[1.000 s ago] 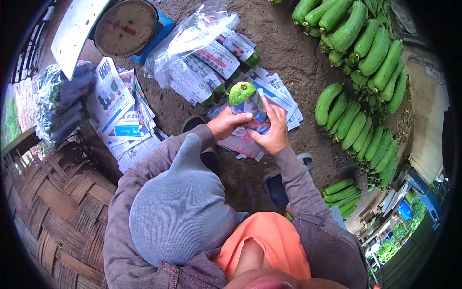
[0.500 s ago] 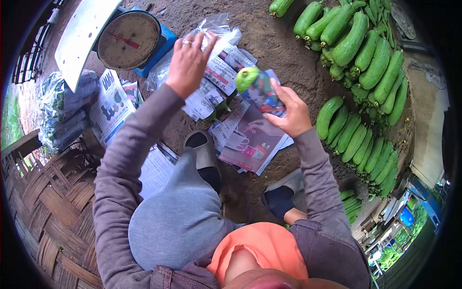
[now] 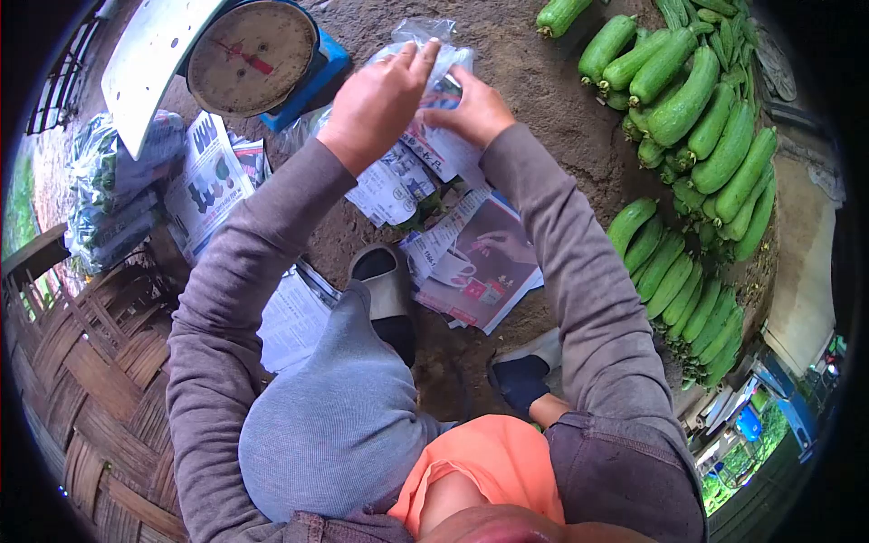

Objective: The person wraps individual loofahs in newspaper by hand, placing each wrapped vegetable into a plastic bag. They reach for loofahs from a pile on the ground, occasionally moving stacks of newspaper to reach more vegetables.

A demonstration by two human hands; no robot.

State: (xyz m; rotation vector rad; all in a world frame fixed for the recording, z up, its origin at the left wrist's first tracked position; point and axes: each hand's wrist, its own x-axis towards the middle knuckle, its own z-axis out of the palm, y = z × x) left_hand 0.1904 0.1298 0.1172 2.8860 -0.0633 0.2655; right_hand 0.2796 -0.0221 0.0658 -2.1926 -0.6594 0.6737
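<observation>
Hands meet at the far end of the reach, both over a crumpled clear plastic bag (image 3: pixel 424 33) that lies on the bare brown dirt ground (image 3: pixel 543 109) just beside a round dial scale with a blue base (image 3: pixel 251 56); the left hand (image 3: pixel 376 101) is palm down with its fingers stretched toward the bag's upper edge, touching the plastic, and whether the thumb underneath pinches it I cannot tell; the right hand (image 3: pixel 475 110) lies just beside it, fingers curled down onto the printed paper at the bag, and whether they close on anything is hidden by the back of the hand. Newspaper-wrapped bundles (image 3: pixel 391 185) lie side by side in the bag below the two wrists, a bit of green showing at their lower ends; loose glossy magazine sheets (image 3: pixel 480 262) lie spread on the ground between the bag and the person's grey sandal (image 3: pixel 385 281). A stack of folded newspapers (image 3: pixel 208 167) sits left of the bag, below the scale's white metal pan (image 3: pixel 149 63); long green gourds (image 3: pixel 697 100) lie heaped at the upper right, and a neat row of the same gourds (image 3: pixel 679 281) runs down the right side, well apart from the hands; woven bamboo matting (image 3: pixel 81 380) fills the lower left.
</observation>
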